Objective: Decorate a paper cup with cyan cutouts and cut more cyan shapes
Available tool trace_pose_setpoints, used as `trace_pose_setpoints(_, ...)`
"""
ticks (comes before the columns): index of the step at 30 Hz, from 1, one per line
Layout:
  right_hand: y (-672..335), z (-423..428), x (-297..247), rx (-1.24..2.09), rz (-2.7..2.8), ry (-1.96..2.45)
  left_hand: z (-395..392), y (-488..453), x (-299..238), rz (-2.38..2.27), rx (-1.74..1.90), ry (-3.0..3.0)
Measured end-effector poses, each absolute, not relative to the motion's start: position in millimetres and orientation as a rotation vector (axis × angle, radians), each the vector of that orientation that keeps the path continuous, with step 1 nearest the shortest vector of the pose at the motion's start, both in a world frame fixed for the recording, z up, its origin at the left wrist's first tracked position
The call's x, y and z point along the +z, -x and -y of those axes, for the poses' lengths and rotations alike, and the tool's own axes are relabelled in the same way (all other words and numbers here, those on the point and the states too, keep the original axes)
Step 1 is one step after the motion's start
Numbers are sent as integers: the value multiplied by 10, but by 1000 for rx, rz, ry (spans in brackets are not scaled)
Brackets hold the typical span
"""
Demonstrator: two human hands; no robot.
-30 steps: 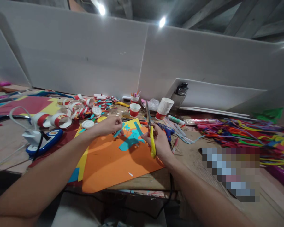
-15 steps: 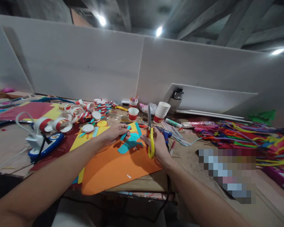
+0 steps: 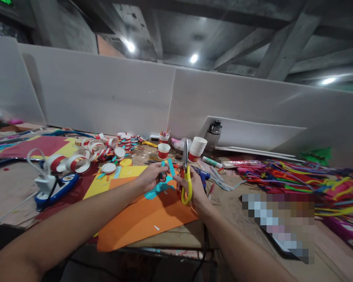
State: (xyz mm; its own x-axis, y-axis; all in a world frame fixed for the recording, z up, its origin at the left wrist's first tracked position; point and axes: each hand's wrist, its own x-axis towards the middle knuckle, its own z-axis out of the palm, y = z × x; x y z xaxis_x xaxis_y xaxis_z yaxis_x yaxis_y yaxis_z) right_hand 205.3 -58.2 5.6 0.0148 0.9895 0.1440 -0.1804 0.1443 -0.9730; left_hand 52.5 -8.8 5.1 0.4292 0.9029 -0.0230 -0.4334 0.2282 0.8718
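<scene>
My left hand point(image 3: 151, 177) is closed, pinching a small turquoise paper strip point(image 3: 163, 163) between its fingertips. Close beside it, my right hand point(image 3: 196, 187) is wrapped around yellow-handled scissors point(image 3: 188, 187), whose blades point up and away from me. A second turquoise strip point(image 3: 171, 167) stands at the right hand's thumb and fingertips, seemingly pinched there too. Under both hands lies a cut turquoise paper piece point(image 3: 157, 191) on a large orange sheet point(image 3: 132, 229). Yellow paper point(image 3: 91, 190) shows beneath the orange one.
Behind the hands stand a paper cup point(image 3: 164, 151), a stack of cups point(image 3: 197, 147) and a bottle point(image 3: 214, 133). Cut cup rings point(image 3: 79, 162) and a blue-edged power strip point(image 3: 59, 190) are on the left. A blue glue gun point(image 3: 204, 176) and pipe cleaners point(image 3: 270, 174) lie right.
My view has tilted upward. My left hand has come nearer to the right one, and the two turquoise strips now stand closer together. The scissors stay in my right hand.
</scene>
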Motion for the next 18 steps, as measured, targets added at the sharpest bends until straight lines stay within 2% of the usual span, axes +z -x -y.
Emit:
trace_pose_setpoints(13,-2018,627,58,1344,1198,1047,192,-388,36,-426,826,-969)
trace_pose_setpoints(18,-2008,636,45,1391,1197,986,210,-374,51,-462,887,-1014)
